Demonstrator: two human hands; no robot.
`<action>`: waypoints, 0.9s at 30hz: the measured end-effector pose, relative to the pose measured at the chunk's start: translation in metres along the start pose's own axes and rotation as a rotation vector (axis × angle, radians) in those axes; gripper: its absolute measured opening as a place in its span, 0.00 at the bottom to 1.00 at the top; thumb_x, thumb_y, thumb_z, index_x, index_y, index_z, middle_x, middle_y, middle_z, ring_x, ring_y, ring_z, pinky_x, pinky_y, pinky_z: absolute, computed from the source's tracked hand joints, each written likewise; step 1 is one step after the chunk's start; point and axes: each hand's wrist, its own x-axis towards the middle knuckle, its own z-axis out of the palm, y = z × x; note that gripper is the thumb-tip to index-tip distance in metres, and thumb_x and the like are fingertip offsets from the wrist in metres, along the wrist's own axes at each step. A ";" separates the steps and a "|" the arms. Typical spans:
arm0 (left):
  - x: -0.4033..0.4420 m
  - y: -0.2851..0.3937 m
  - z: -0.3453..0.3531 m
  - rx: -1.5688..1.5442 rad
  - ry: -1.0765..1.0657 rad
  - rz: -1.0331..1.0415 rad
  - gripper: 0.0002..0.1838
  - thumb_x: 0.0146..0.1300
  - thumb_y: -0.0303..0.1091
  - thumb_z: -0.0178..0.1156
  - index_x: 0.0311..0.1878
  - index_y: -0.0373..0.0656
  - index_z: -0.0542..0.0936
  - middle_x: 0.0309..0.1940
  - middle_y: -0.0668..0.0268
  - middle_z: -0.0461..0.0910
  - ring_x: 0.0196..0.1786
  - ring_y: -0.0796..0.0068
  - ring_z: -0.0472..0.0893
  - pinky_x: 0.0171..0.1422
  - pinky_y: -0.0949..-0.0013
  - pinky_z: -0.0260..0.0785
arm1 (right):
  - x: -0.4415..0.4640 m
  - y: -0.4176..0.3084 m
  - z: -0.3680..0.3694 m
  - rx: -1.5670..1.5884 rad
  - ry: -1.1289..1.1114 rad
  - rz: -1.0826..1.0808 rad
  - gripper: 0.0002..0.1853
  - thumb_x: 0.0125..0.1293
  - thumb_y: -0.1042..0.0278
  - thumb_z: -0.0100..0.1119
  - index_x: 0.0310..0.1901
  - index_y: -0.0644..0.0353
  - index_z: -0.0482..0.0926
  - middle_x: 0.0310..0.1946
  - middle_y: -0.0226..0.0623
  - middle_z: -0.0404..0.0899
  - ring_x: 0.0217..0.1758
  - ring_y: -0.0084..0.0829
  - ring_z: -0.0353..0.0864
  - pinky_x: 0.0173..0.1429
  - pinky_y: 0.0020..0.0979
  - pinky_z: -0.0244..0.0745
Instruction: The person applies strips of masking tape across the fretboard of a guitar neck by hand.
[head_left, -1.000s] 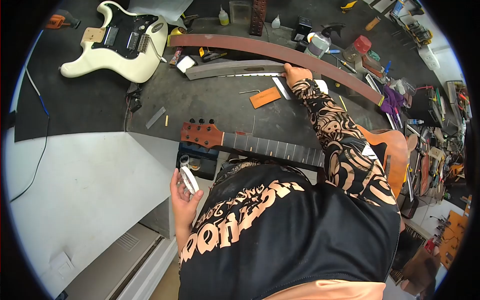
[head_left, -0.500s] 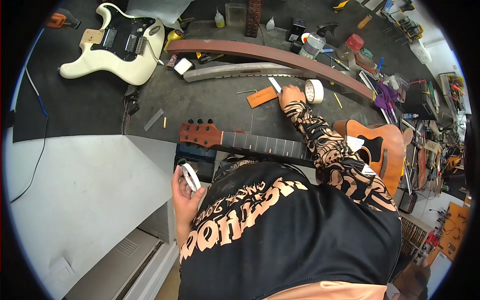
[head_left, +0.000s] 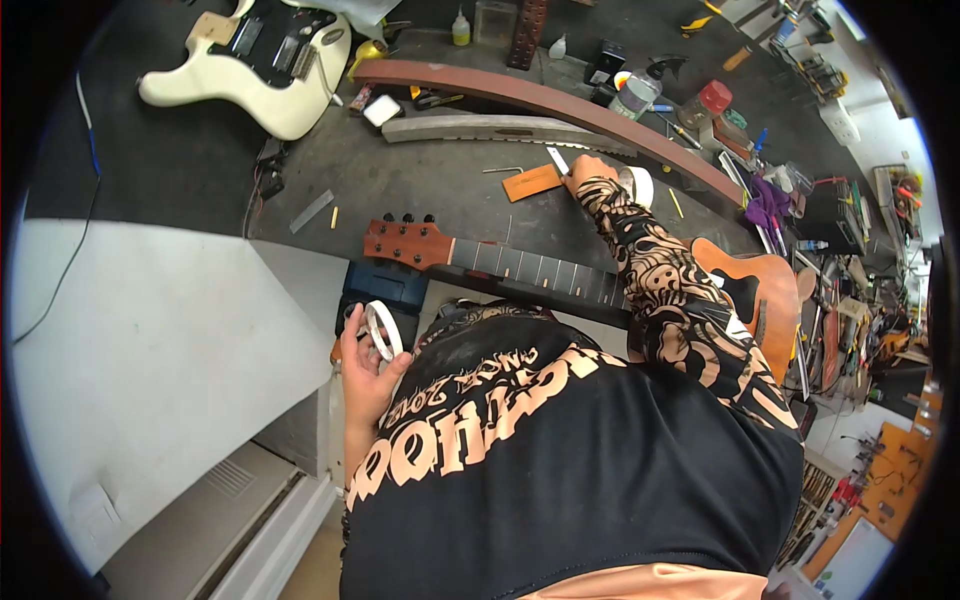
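Since a second ago, the right hand (head_left: 592,172) has moved from the grey bar (head_left: 500,128) to the thin metal strip (head_left: 557,160). Largest nearby is the guitar (head_left: 778,290), lying before the person, headstock to the left; its finish is probably easy to scratch. Beyond its neck, a brown slab (head_left: 533,182) lies beside the strip. Near the body, the left hand (head_left: 370,395) holds a white tape roll (head_left: 387,325) between thumb and fingers; it should be light and firm, best held by its rim. Smallest, the strip looks stiff and slippery, best pinched by its edges; whether the right fingers grip it, I cannot tell.
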 end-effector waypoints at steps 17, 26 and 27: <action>-0.005 -0.008 -0.020 0.028 -0.004 0.082 0.49 0.51 0.25 0.74 0.74 0.40 0.55 0.67 0.59 0.56 0.60 0.66 0.70 0.59 0.65 0.73 | 0.019 0.003 -0.001 0.013 -0.088 -0.052 0.17 0.55 0.51 0.69 0.42 0.51 0.88 0.43 0.42 0.85 0.50 0.42 0.84 0.59 0.38 0.76; -0.013 -0.013 -0.024 -0.004 0.046 0.080 0.48 0.51 0.27 0.74 0.73 0.42 0.58 0.66 0.60 0.57 0.60 0.65 0.70 0.60 0.65 0.75 | 0.033 0.013 0.010 0.002 -0.074 -0.077 0.18 0.53 0.51 0.69 0.39 0.55 0.88 0.37 0.44 0.86 0.46 0.39 0.86 0.55 0.37 0.78; -0.013 -0.012 -0.023 -0.002 0.044 0.080 0.48 0.51 0.27 0.74 0.73 0.42 0.58 0.66 0.60 0.57 0.60 0.65 0.70 0.61 0.64 0.74 | 0.032 0.011 0.008 0.008 -0.072 -0.081 0.18 0.53 0.51 0.68 0.39 0.55 0.88 0.36 0.44 0.86 0.45 0.40 0.86 0.55 0.37 0.78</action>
